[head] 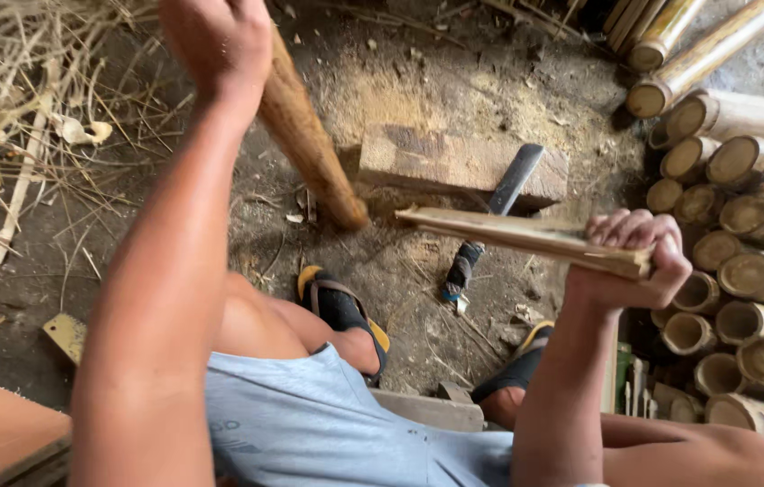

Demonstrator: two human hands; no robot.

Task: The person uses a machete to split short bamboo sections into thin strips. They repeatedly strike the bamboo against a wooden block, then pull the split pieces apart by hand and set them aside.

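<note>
Right hand (635,257) clamps around one end of a split bamboo strip (517,236), holding it roughly level above a worn wooden chopping block (454,162) set in the dirt floor (400,280). Left hand (215,41), raised near the top of the view, is clenched on the upper end of a thick round wooden club (310,135), which slants down toward the block. Flat and thin, the strip looks light and stiff but likely springy and prone to splitting further along its grain; its raw edges could cut, so the firm grip near the end, fingers wrapped over the broad face, seems the safest hold. A long-bladed knife (495,212) leans against the block beneath the strip. Cut bamboo poles (743,243) lie stacked at right, dry straw (12,108) at left.
</note>
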